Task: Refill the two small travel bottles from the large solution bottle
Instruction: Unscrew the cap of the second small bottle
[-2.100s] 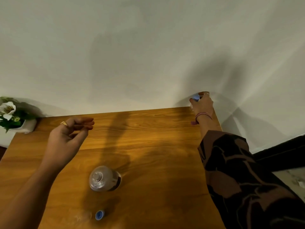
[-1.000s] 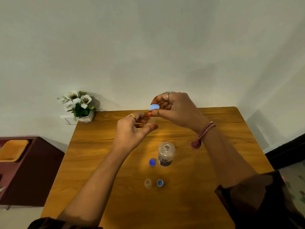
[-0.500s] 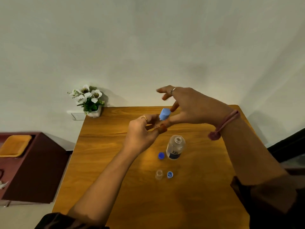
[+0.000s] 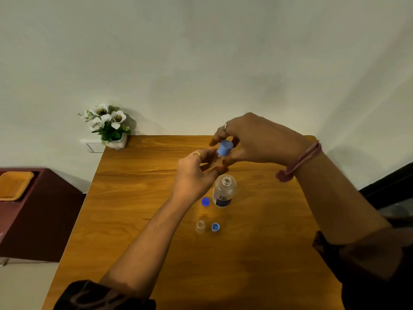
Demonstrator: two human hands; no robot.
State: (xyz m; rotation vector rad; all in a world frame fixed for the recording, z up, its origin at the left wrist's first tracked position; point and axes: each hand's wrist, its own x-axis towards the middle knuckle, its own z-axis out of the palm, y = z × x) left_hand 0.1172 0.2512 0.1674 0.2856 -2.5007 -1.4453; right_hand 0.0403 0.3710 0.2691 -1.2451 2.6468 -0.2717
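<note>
My left hand [image 4: 194, 175] holds a small clear travel bottle, mostly hidden by its fingers, above the wooden table [image 4: 138, 220]. My right hand [image 4: 259, 139] pinches that bottle's light blue cap [image 4: 224, 148]. Below my hands the large solution bottle [image 4: 224, 193] stands upright and uncapped, with its dark blue cap [image 4: 205, 201] lying just to its left. Nearer to me the other small travel bottle [image 4: 200, 226] stands uncapped, and its blue cap [image 4: 215, 227] lies to its right.
A white pot of white flowers [image 4: 107, 126] stands at the table's far left corner against the wall. A dark red cabinet [image 4: 38, 215] holding an orange tray [image 4: 14, 185] sits left of the table.
My right hand fetched the capped small bottle from the table's far right corner and brought it to my left hand. My right fingers now close round its cap.
</note>
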